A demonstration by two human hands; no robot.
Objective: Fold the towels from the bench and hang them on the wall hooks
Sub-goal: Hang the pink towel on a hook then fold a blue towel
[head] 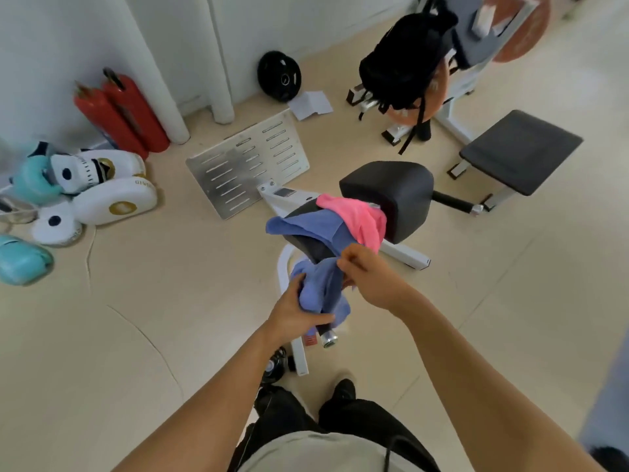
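Gym floor, towels heaped on the bench.
Your left hand and right hand both clutch the bunched blue towel; a pink towel lies beyond.

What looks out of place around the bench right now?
A perforated metal plate lies loose on the floor beside the bench, and crumpled paper sits near the weight plate. Neither blocks the towels.

A plain blue cloth towel and a plain pink cloth towel lay over a black padded counter; two red cylindrical extinguishers stood upper left.
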